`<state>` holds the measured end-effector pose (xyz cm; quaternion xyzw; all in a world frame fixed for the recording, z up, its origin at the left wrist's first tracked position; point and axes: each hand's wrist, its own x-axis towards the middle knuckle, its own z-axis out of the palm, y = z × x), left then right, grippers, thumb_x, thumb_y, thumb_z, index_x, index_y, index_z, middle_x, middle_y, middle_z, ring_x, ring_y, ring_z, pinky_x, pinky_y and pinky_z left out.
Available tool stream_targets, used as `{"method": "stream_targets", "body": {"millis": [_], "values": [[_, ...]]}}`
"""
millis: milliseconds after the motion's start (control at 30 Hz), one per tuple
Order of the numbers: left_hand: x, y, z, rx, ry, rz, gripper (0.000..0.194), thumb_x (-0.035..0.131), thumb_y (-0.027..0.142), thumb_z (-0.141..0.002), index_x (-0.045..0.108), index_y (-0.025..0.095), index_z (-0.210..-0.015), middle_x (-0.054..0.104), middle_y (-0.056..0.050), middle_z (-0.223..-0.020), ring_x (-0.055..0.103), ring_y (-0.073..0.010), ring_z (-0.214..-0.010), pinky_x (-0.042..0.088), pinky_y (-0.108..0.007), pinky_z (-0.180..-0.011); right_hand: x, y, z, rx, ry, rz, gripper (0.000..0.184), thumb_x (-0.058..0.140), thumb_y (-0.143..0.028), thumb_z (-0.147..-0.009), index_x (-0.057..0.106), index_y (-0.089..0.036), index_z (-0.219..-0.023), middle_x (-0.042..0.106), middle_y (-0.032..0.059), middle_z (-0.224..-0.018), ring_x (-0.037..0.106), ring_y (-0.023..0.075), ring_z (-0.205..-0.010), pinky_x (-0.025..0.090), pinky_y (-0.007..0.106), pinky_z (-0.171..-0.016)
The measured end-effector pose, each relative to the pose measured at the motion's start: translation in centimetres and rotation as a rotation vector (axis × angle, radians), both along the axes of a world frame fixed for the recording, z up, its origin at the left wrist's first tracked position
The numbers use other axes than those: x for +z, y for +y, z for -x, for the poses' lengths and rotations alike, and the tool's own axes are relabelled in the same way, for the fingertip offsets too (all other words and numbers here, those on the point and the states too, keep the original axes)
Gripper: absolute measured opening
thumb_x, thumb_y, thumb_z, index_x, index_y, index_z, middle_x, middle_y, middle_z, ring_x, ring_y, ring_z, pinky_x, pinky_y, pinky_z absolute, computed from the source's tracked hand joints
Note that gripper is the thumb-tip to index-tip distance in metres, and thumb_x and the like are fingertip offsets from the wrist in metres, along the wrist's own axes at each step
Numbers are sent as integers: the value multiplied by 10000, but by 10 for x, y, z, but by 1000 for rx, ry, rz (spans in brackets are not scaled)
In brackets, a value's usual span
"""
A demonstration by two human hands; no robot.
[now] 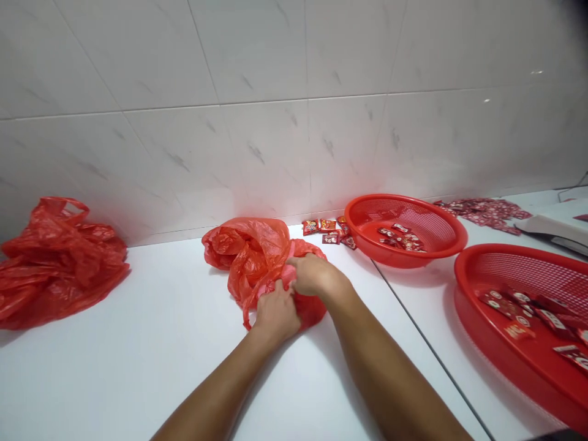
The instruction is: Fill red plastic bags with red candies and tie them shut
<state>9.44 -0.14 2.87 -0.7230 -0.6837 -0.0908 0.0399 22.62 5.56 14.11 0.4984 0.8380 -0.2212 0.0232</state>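
A crumpled red plastic bag (261, 245) lies on the white table in the middle of the view. My left hand (277, 312) is at its near side, fingers curled and closed on the thin plastic. From the right, my right hand (315, 275) reaches over the bag, its fingers bent and pinching close to the left fingertips. Pinkish material (288, 274) shows between the two hands; whether it is part of the bag or something inside cannot be made out. Both hands partly hide the bag's near part.
Another crumpled red plastic bag (68, 269) lies at the left. Several small red packets (328, 226) sit by the tiled wall. A round red basket (407, 257) and a larger red basket (509, 361) hold packets. More packets (487, 211) are spread behind them. A seam crosses the table.
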Motion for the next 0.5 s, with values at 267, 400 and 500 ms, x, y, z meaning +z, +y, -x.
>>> {"method": "stream_targets", "body": {"millis": [267,400,500], "values": [[38,-29,16,-103,88,216,356,686,202,-806,693,134,-1155,740,-175,-1097,737,-331,-988,584,-411,-849,-16,10,-62,-141,-73,42,930,707,-385,-854,294,-277,-1681,744,156,-1210,740,324,-1050,521,352,-777],[39,-57,26,-290,20,217,459,564,113,-874,654,210,-1314,716,-132,-1273,723,-285,-1087,582,-394,-920,-45,-11,-82,-105,-42,46,1204,866,-434,-696,206,-278,-1691,749,126,-1157,729,321,-1045,475,321,-743],[23,-75,30,-455,-52,157,522,410,57,-931,669,286,-1323,726,-81,-1304,728,-250,-1097,588,-377,-922,-73,-26,-96,-131,49,66,1224,902,-424,-634,257,-210,-1652,744,114,-1087,721,311,-984,439,307,-697]]}}
